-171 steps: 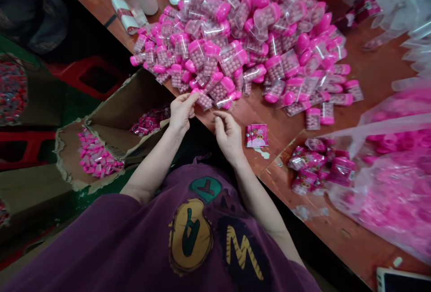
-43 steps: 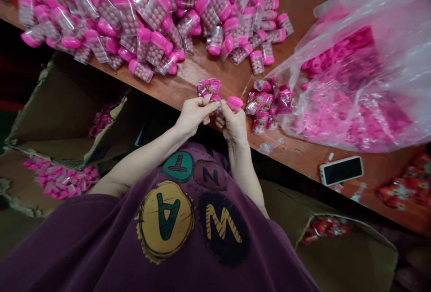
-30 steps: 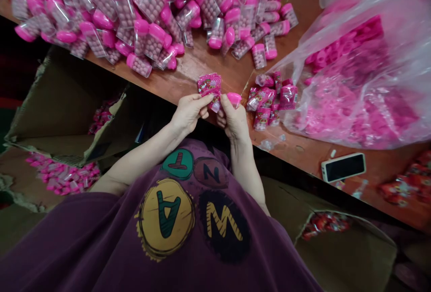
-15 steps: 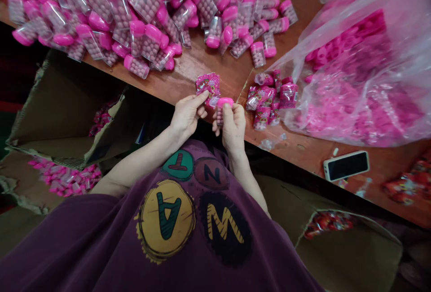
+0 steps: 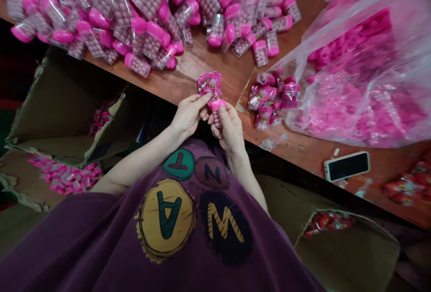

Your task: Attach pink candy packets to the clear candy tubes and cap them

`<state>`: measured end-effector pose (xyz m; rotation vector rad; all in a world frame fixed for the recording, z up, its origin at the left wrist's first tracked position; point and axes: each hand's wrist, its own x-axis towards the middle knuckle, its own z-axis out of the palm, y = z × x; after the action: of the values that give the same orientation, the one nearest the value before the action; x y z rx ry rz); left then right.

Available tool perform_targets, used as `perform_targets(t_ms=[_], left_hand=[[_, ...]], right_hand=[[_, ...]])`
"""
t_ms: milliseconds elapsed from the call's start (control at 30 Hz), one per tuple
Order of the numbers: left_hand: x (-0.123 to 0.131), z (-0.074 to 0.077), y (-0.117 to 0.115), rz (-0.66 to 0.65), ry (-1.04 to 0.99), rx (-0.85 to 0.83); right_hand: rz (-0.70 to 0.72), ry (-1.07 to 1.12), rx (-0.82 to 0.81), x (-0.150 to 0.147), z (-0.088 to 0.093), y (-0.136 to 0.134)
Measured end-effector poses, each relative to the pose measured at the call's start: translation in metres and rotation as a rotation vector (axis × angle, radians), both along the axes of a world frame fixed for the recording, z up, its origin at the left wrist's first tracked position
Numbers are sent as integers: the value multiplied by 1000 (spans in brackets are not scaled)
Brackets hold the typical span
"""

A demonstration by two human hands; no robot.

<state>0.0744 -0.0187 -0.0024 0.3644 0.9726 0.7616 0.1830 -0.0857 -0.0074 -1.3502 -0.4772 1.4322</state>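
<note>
At the table's front edge my right hand (image 5: pixel 231 126) pinches a small clear candy bottle (image 5: pixel 216 115) with a pink cap and pink balls inside. My left hand (image 5: pixel 190 115) is closed, thumb and fingers on a printed pink wrapper sleeve (image 5: pixel 212 97) against the bottle's capped end. How far the sleeve reaches over the bottle is hidden by my fingers. Just beyond lies a stack of the same pink printed sleeves (image 5: pixel 209 81). To the right sit several bottles in printed wrappers (image 5: pixel 266 97).
A large heap of capped candy bottles (image 5: pixel 148 18) covers the back left. A clear bag of pink plastic parts (image 5: pixel 363 103) lies at right, near a phone (image 5: pixel 347 166). Below the edge stand cardboard boxes (image 5: pixel 50 112), (image 5: pixel 350 251) holding wrapped pieces.
My right hand has brought the bottle slightly left and tilted it, its cap now meeting the sleeve in my left hand. The view has shifted a little.
</note>
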Motion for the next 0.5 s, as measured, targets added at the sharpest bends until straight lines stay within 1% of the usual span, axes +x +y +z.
perform_targets(t_ms=[67, 167, 233, 300, 367, 500], left_hand=[[-1, 0, 0, -11, -24, 4], [-3, 3, -1, -33, -34, -2], [-4, 5, -2, -44, -42, -8], [-5, 8, -2, -43, -70, -10], [-7, 10, -2, -50, -83, -7], [-10, 15, -2, -61, -17, 19]], right_hand=[[-17, -47, 15, 0, -3, -1], [-70, -270, 66, -1, -6, -4], [-60, -419, 99, -1, -8, -7], [-40, -519, 125, -1, -7, -10], [-30, -586, 144, 0, -6, -12], [-23, -653, 171, -1, -3, -15]])
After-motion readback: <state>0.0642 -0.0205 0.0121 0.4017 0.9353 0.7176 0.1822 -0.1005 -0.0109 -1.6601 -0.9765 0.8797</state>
